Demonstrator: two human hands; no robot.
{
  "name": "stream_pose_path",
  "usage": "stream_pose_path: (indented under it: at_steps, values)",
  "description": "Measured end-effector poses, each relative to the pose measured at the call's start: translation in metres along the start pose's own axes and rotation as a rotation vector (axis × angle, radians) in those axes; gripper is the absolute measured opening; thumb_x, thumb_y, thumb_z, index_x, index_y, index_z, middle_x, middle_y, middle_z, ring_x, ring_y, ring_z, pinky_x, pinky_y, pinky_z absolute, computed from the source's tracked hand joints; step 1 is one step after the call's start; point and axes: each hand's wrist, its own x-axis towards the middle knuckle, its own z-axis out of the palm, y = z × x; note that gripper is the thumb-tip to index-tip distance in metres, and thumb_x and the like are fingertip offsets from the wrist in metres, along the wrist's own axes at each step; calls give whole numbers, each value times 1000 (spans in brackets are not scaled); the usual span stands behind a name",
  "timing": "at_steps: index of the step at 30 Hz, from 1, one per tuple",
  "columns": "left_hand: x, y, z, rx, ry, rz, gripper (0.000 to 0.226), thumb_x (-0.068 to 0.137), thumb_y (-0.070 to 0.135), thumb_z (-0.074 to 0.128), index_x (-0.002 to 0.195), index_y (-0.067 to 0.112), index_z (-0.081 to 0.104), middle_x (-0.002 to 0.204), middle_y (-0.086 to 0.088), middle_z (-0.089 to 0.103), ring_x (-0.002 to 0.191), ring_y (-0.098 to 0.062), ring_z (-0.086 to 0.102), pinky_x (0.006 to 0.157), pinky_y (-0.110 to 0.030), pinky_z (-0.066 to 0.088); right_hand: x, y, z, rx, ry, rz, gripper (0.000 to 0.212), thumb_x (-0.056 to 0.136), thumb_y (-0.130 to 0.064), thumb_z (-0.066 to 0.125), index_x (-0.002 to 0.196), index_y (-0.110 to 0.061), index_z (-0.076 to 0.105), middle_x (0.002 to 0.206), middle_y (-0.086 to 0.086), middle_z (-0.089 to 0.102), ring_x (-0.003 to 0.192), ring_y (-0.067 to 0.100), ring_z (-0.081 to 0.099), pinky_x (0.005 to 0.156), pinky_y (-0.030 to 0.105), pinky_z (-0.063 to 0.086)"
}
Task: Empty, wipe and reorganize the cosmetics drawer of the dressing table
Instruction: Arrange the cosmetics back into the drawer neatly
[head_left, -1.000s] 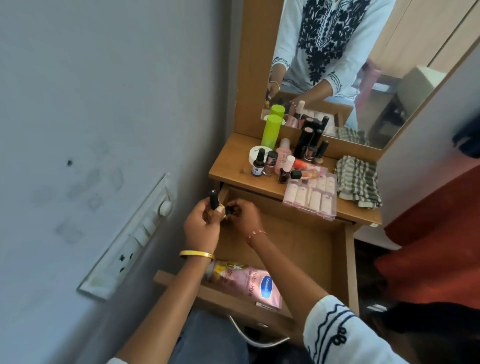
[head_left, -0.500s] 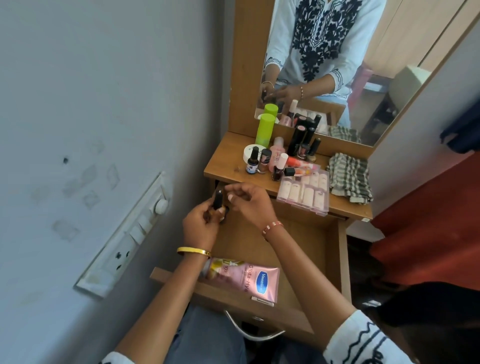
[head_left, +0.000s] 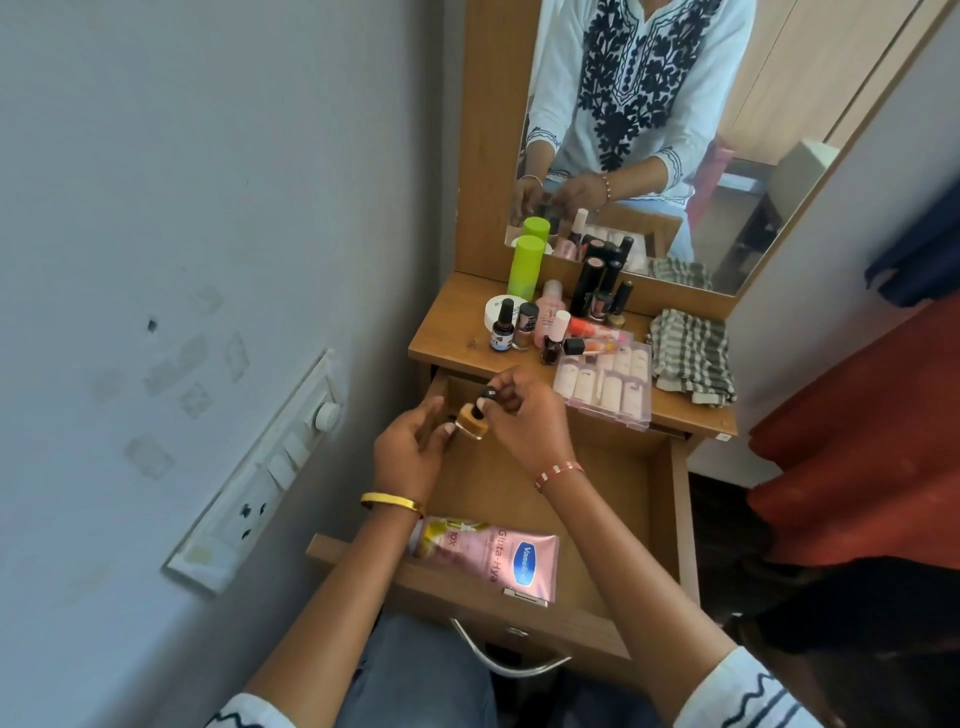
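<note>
Nearest us, one metal handle (head_left: 511, 657) curves off the front of the open drawer (head_left: 683, 519), and inside it we count a single pink lotion tube (head_left: 488, 558) lying flat against the front wall. Above the drawer our two hands meet over its back left corner: the left hand (head_left: 408, 452) holds one small nail polish bottle (head_left: 472, 421) of amber colour at its base with the thumb, the other fingers loosely extended, while the right hand (head_left: 524, 421) pinches the bottle's black cap from above, so both grips are clamped on the same bottle, which sits between them, upright and lifted off the wood. One gold bangle (head_left: 392, 502) circles the left wrist, one beaded bracelet (head_left: 558, 474) the right. Further on, the wooden tabletop (head_left: 441, 332) carries one clear case of press-on nails (head_left: 605, 384), one folded checked cloth (head_left: 693, 353), one green canister (head_left: 524, 267), one white jar (head_left: 493, 309) and a crowd of little bottles and lipsticks too tightly packed for us to count. Behind stands one mirror (head_left: 727, 130); the grey wall (head_left: 182, 182) on the left bears one switch panel (head_left: 260, 483).
</note>
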Motion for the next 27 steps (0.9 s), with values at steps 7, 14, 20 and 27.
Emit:
stream_pose_path:
  at_steps: [7, 14, 20, 27]
  values:
    - [17, -5, 4, 332, -156, 127, 36, 88, -2, 48, 121, 9, 58, 131, -9, 54, 126, -24, 45, 105, -23, 29, -3, 20, 16, -231, 46, 5, 13, 85, -11, 59, 94, -17, 51, 80, -1, 59, 72, 13, 58, 59, 16, 46]
    - [40, -12, 8, 602, -332, 234, 32, 88, 9, 51, 119, 11, 58, 138, -11, 44, 129, -31, 37, 113, -38, 24, 14, 32, 31, -325, 66, -30, 23, 88, -5, 53, 109, -7, 62, 102, 14, 67, 95, 26, 62, 80, 27, 47]
    - [47, -14, 13, 663, -307, 278, 24, 86, 16, 57, 108, 10, 66, 133, -11, 49, 120, -30, 46, 102, -34, 37, 31, 41, 41, -174, 54, 119, 21, 87, -7, 58, 107, -7, 63, 104, 12, 67, 98, 23, 62, 77, 22, 44]
    - [48, -17, 14, 705, -325, 297, 29, 86, 21, 59, 112, 12, 63, 138, -10, 44, 123, -30, 42, 101, -34, 39, 34, 49, 47, -103, 7, 99, 29, 86, -3, 59, 114, -9, 61, 113, 11, 65, 107, 20, 59, 85, 18, 42]
